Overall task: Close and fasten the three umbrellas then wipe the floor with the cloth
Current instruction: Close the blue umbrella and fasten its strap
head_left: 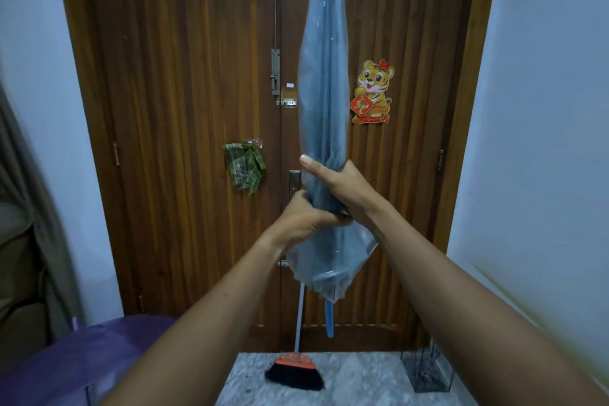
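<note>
— Wooden door (184, 109) ahead; where's the umbrella (324, 82)?
— Upright before it (folded, translucent blue), my right hand (342, 188) and left hand (303, 221) both clenched around its canopy.

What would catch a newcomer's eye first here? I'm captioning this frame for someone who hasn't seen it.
Dead centre, both hands, left hand and right hand, clasp a folded translucent blue umbrella held upright before a wooden door. A bright tiger sticker sits just right of it, and a broom leans on the door below.
</note>
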### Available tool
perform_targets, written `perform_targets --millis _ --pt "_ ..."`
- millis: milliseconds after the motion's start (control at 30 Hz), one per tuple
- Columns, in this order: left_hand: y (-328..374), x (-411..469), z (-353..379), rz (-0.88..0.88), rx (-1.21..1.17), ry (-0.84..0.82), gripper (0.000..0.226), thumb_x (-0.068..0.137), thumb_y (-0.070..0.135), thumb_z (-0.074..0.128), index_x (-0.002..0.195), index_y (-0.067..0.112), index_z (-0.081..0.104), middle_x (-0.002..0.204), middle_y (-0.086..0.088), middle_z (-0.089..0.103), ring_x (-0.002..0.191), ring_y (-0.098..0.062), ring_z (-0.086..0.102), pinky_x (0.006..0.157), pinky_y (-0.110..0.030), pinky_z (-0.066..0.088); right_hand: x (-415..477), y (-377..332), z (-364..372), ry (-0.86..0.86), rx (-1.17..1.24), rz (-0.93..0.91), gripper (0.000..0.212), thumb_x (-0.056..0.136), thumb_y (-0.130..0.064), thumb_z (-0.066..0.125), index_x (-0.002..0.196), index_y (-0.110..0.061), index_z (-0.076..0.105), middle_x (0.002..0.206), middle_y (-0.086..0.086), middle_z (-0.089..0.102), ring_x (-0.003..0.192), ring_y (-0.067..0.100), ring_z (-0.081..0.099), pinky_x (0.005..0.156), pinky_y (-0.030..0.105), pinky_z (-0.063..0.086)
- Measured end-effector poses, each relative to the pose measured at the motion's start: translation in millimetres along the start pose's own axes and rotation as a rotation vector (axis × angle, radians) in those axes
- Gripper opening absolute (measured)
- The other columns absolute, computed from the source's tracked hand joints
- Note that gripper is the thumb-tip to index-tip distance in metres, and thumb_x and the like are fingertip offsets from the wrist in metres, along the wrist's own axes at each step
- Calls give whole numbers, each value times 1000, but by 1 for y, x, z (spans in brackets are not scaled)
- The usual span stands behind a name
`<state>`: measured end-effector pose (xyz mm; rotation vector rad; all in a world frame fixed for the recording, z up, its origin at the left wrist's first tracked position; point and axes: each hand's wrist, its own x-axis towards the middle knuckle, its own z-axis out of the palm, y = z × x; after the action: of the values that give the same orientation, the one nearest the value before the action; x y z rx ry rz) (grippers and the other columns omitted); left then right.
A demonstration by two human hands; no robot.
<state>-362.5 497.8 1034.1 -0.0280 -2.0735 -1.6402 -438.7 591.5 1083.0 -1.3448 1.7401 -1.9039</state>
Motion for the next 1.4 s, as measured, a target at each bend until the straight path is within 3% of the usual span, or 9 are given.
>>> perform_targets --millis 133,267,400,567,933,1033,1133,1267,1400 --pt "-4 0 -14 15 -30 96 38 70 -12 68 101 10 72 94 -8 78 91 -22 75 82 -37 62 3 -7 -26 -335 183 205 52 94 -51 48 123 -11 64 108 7 69 95 23 68 80 35 56" --pt "-3 -1 -33 -15 -29 39 36 66 -4 67 101 7 66 91 -6 70 89 -22 69 76 -34 57 11 6 -42 -350 -6 394 40 88 -43 43 104 -13 64 90 8 62 70 18 55 67 34 38" --pt "1 -1 -45 -7 -50 61 34 64 -1 63 96 10 67 87 -5 69 84 -21 68 76 -36 57 11 20 -46 -343 -365 274 23 92 -27 67 99 -7 77 75 3 62 70 17 48 68 31 38" --pt "-1 2 -56 -20 -15 104 35 64 2 66 99 9 69 95 -11 70 91 -27 68 84 -44 58 9 17 -59 -253 -329 210 16 86 -24 76 96 -12 81 86 1 77 77 9 69 67 23 53" --pt "-13 15 -72 -8 54 530 12 81 6 72 92 10 69 93 -9 74 90 -25 73 74 -35 62 2 4 -25 -241 -312 0 13 89 -16 73 93 -4 78 84 14 76 61 11 63 53 13 48" --pt "-12 17 -70 -19 42 535 14 84 10 69 95 2 70 92 -15 73 86 -27 74 73 -39 61 4 8 -17 -156 -283 -43 13 87 -20 75 94 -10 80 85 5 78 78 6 73 67 13 51" --pt "-9 19 -67 -10 -2 541 13 86 17 70 89 4 70 79 -5 70 75 -19 71 62 -25 57 1 13 -9 -200 -269 -17 15 90 -24 73 101 -16 79 84 2 78 85 4 73 77 15 49" --pt "-7 27 -67 -35 -167 553 26 89 35 75 99 12 72 97 -5 78 91 -21 76 83 -38 62 -3 21 0 -168 -221 9 19 94 -21 69 110 -16 77 82 4 78 52 3 57 53 11 41" --pt "-5 37 -61 -64 -352 629 42 87 40 76 111 6 68 107 -12 77 100 -29 75 95 -52 57 -4 28 8 -86 -164 6 22 93 -16 70 114 -11 75 88 7 79 60 12 61 51 21 49"
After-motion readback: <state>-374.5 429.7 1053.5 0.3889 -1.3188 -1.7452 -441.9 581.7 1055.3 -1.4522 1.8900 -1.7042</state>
